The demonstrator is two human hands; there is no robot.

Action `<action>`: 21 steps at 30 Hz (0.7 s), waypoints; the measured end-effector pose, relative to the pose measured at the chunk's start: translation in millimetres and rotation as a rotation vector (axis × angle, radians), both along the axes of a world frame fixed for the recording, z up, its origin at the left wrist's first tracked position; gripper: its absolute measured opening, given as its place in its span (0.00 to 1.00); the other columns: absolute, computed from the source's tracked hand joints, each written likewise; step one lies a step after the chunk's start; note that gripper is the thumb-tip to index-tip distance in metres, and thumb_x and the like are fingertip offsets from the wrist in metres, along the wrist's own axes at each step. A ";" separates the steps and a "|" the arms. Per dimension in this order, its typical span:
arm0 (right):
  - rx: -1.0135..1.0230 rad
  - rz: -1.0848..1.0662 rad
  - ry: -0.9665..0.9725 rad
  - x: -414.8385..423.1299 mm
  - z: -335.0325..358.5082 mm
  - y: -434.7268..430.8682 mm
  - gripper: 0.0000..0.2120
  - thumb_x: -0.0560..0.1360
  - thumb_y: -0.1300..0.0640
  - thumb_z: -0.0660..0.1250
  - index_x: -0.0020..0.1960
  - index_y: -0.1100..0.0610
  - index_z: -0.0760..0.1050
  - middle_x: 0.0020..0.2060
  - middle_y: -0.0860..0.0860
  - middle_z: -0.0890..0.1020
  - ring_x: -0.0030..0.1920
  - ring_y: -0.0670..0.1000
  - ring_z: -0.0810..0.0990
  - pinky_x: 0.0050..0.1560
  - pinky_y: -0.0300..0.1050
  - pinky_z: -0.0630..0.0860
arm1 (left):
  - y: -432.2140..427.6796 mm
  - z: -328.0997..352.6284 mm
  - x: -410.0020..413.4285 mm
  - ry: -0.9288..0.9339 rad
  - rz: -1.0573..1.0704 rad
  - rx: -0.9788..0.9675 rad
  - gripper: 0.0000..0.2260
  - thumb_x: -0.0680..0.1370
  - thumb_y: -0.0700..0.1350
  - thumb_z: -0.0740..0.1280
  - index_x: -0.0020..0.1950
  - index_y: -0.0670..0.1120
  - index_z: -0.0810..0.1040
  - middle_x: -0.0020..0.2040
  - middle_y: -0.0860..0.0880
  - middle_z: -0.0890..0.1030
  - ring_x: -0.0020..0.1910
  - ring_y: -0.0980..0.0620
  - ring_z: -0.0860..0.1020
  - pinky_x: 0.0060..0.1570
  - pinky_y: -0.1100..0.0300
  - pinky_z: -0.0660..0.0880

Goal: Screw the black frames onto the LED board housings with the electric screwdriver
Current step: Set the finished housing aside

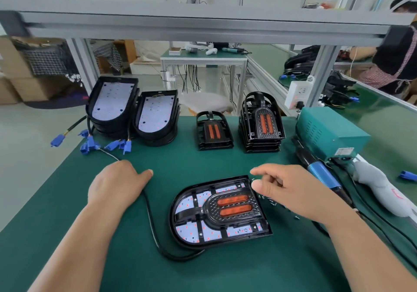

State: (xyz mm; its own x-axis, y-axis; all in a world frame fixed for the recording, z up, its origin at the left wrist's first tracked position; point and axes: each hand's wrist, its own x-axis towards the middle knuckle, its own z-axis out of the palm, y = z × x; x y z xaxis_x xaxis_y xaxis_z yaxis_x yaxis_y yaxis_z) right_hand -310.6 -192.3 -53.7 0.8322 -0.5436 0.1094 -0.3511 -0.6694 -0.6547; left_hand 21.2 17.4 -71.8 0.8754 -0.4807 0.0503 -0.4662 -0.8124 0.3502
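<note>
My left hand lies palm-down over the cable; whether it grips, I cannot tell. My right hand, fingers loose and empty, hovers above the loose screws beside the LED board housing, which sits at the mat's near centre with the black frame seated in it. Judged step: screw pickup. The next move calls for the electric screwdriver, lying at the right edge.

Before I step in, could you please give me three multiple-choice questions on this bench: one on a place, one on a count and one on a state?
1. Where is the electric screwdriver? A in the left hand; B on the mat, right of the front housing; C on a frame stack.
2. How many stacks of black frames stand at the back? A one; B four; C two.
3. The front frame is: A seated in its housing; B propped upright; C held aloft.
Answers: 1 B, it lies on the mat, gripped by no hand. 2 C, a low one beside a taller stack. 3 A, it lies flat inside the rim.
</note>
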 end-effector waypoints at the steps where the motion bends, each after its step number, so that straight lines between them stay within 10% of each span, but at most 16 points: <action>1: -0.006 0.014 0.014 1.1 -0.4 0.7 0.26 0.72 0.22 0.62 0.64 0.34 0.77 0.46 0.38 0.83 0.45 0.43 0.82 0.47 0.34 0.75 | 1.0 -0.1 1.5 -0.006 0.008 0.008 0.24 0.77 0.63 0.69 0.35 0.44 0.73 0.33 0.46 0.79 0.34 0.44 0.79 0.32 0.56 0.69; 12: 0.010 0.046 0.069 11.1 -7.9 9.9 0.20 0.82 0.42 0.69 0.73 0.38 0.73 0.53 0.34 0.81 0.54 0.40 0.81 0.54 0.32 0.73 | 1.0 5.2 -2.1 0.131 -0.082 -0.092 0.19 0.73 0.47 0.69 0.31 0.48 0.60 0.24 0.52 0.62 0.27 0.46 0.62 0.31 0.58 0.61; 21: 0.028 0.004 -0.024 25.3 -13.8 22.5 0.20 0.82 0.46 0.69 0.74 0.39 0.75 0.54 0.33 0.81 0.54 0.40 0.81 0.55 0.33 0.74 | -6.8 13.0 -25.6 0.310 -0.365 -0.435 0.14 0.76 0.45 0.70 0.36 0.42 0.68 0.29 0.53 0.64 0.29 0.53 0.60 0.29 0.59 0.58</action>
